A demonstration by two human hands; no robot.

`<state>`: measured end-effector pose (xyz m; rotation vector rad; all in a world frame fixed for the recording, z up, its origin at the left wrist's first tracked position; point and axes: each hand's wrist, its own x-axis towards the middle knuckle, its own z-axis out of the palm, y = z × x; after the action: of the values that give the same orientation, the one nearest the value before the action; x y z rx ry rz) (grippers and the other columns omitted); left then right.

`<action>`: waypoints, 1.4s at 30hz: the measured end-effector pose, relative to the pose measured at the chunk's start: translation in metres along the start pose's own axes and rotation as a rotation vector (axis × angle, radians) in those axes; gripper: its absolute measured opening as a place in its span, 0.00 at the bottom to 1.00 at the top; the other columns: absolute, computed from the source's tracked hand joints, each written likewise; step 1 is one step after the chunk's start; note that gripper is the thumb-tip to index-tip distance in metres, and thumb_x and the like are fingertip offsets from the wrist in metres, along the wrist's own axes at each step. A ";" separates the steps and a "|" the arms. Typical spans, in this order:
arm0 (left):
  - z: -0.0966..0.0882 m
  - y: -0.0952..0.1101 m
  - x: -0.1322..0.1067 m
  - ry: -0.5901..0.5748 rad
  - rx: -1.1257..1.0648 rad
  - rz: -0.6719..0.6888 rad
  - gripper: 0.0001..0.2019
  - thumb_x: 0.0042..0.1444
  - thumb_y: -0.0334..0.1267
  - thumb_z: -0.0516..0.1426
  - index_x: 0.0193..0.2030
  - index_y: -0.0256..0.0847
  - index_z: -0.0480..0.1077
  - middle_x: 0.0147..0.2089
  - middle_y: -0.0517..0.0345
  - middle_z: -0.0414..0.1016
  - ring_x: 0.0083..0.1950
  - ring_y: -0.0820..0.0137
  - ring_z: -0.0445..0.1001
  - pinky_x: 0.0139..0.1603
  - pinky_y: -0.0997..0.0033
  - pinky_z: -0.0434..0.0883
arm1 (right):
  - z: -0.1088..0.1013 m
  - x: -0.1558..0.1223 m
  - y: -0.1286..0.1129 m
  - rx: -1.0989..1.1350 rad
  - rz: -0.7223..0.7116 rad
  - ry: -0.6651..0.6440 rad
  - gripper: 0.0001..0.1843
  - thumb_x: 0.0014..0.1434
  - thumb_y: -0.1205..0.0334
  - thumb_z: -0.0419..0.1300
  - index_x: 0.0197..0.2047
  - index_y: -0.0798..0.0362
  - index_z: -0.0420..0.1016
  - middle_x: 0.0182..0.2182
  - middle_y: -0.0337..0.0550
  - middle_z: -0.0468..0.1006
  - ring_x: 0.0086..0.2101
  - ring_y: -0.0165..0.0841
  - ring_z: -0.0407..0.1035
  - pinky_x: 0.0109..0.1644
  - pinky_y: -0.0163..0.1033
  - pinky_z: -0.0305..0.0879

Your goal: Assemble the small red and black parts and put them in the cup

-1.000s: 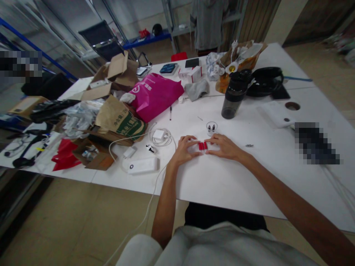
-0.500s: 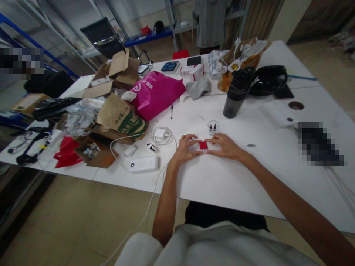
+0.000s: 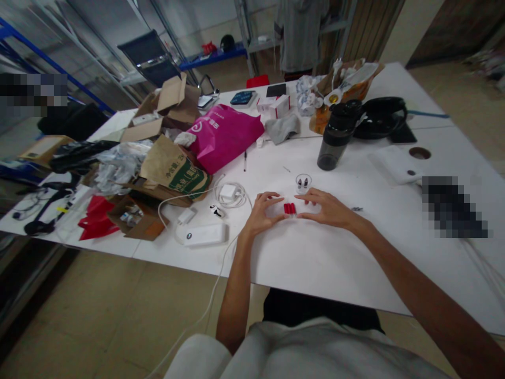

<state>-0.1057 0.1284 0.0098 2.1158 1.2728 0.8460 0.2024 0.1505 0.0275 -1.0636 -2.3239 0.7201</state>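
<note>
Several short red cylinders lie side by side in what looks like a small clear case on the table, its clear ends showing above and below the red. My left hand is curved at the case's left side, thumb at the near corner and forefinger at the far one, gripping it lightly. On the right side my right hand has thumb and forefinger spread, a small gap between them and the case. Just beyond, a small clear round container holds two dark-tipped pieces.
A dark bottle stands behind my right hand. Small metal pieces lie right of it. To the left are a white power bank, a coiled cable, a pink bag and open cardboard boxes.
My right hand's fingertips have moved slightly right, off the case. My left hand has stayed at its place beside it. The view has tilted a little.
</note>
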 end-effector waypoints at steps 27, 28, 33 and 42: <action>-0.011 -0.001 0.007 0.746 0.038 -0.081 0.22 0.81 0.61 0.58 0.55 0.44 0.80 0.55 0.47 0.87 0.61 0.56 0.85 0.68 0.51 0.78 | -0.071 0.078 -0.002 -0.329 -0.058 0.053 0.09 0.74 0.57 0.69 0.51 0.49 0.91 0.63 0.55 0.82 0.61 0.53 0.73 0.67 0.58 0.64; -0.011 -0.002 0.006 0.752 0.028 -0.073 0.21 0.81 0.61 0.59 0.55 0.44 0.81 0.55 0.47 0.87 0.61 0.56 0.84 0.68 0.51 0.78 | -0.070 0.078 -0.001 -0.334 -0.057 0.042 0.09 0.74 0.58 0.69 0.51 0.49 0.91 0.63 0.55 0.82 0.61 0.53 0.73 0.67 0.58 0.64; -0.011 -0.006 0.006 0.777 -0.061 -0.019 0.18 0.79 0.56 0.63 0.54 0.43 0.83 0.54 0.48 0.87 0.60 0.56 0.84 0.70 0.51 0.76 | -0.062 0.080 0.007 -0.356 -0.066 0.013 0.07 0.73 0.60 0.71 0.50 0.49 0.92 0.63 0.55 0.83 0.61 0.53 0.74 0.67 0.58 0.65; -0.011 -0.005 0.006 0.772 -0.074 0.008 0.17 0.78 0.55 0.65 0.53 0.43 0.84 0.53 0.48 0.86 0.59 0.56 0.83 0.68 0.51 0.76 | -0.080 0.073 -0.008 -0.301 -0.151 0.156 0.07 0.74 0.59 0.69 0.46 0.48 0.91 0.59 0.51 0.85 0.60 0.52 0.77 0.68 0.61 0.69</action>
<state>-0.1141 0.1368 0.0148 1.7772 1.5437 1.7867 0.2051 0.2246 0.1074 -1.0127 -2.3916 0.2254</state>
